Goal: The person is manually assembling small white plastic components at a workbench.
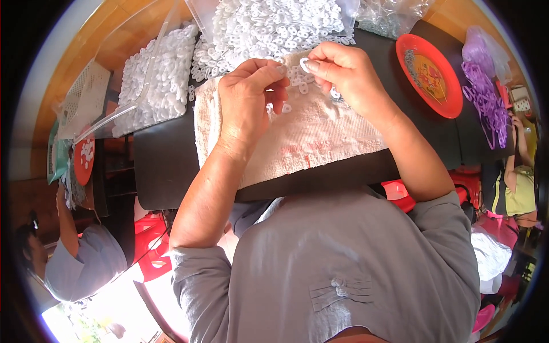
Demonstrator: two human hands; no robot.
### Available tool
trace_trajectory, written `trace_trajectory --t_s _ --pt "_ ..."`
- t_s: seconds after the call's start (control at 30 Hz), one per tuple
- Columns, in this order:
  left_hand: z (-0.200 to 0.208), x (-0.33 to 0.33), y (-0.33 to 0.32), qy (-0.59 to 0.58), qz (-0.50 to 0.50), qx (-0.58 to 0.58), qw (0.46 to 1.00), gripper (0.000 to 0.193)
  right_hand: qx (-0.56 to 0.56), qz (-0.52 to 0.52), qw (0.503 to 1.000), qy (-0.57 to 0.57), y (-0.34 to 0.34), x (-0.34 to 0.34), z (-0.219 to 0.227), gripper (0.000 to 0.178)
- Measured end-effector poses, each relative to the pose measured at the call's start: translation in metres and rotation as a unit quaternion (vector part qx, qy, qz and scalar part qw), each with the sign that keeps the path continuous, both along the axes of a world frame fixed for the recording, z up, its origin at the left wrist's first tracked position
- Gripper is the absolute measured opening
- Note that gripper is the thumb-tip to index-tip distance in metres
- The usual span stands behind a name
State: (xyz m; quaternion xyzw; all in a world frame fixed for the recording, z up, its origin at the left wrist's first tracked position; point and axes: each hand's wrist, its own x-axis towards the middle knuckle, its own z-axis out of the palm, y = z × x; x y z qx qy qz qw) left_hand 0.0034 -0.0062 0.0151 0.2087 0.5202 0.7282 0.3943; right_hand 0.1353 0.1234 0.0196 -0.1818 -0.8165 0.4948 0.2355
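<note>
Between the thumb and finger of my right hand is a small white oval plastic piece with a hole in it. The other fingers of that hand curl inward, near another small piece with a dark centre. My left hand faces it with thumb and forefinger pinched together. What its fingertips hold, if anything, is too small to tell. Both hands are above a folded cream cloth. Several loose white pieces lie on the cloth between and under the hands.
White pieces heap in a clear tub and around a second container behind the cloth. On the black table are a red plate with small grey and yellowish bits, a clear bag and purple strips. Other people sit left and right.
</note>
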Motion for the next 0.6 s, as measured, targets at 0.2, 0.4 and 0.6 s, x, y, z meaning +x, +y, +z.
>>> trace_trajectory --t_s 0.2,0.4,0.6 --pt "0.0005 0.0039 -0.0002 0.026 -0.008 -0.004 1.000 0.009 -0.106 0.008 0.994 0.006 -0.0019 0.0022 0.0115 0.019" --pt "-0.0003 0.0043 -0.0020 0.072 -0.026 -0.020 0.997 0.013 -0.079 0.025 0.997 0.007 -0.0010 0.0032 0.0085 0.017" --pt "0.0013 0.0064 -0.0022 0.081 -0.018 -0.021 0.996 0.013 -0.060 0.034 0.998 0.007 -0.0001 0.0033 0.0071 0.016"
